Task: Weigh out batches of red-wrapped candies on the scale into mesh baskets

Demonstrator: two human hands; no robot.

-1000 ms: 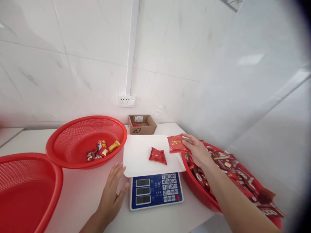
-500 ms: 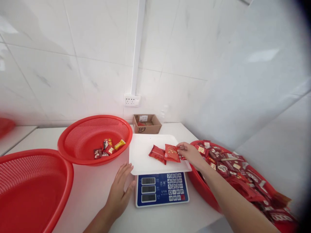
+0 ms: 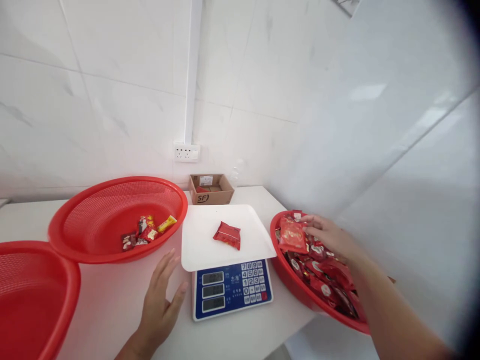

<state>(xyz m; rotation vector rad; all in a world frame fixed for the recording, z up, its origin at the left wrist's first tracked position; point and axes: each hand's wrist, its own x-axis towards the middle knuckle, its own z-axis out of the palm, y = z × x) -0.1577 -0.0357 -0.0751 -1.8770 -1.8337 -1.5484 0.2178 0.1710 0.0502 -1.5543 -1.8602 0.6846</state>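
One red packet (image 3: pixel 228 235) lies on the white pan (image 3: pixel 202 251) of a blue digital scale (image 3: pixel 234 290). My left hand (image 3: pixel 159 300) is just left of the scale, fingers apart, holding nothing. At the right, my right hand (image 3: pixel 328 237) is over a red basket (image 3: pixel 296 295) full of wrapped packets (image 3: pixel 318 265). Its fingers pinch the edge of a light red packet (image 3: pixel 293 237) above the pile.
A red mesh basket (image 3: pixel 88 215) with several small wrapped sweets (image 3: pixel 144 231) stands at the left behind another red basket (image 3: pixel 33 300). Behind the scale, a small cardboard box (image 3: pixel 212 196) sits near the wall and its socket (image 3: pixel 186 152).
My right hand has moved from the pan to the right basket with the light red packet, leaving one packet on the pan. The camera view has turned slightly right.
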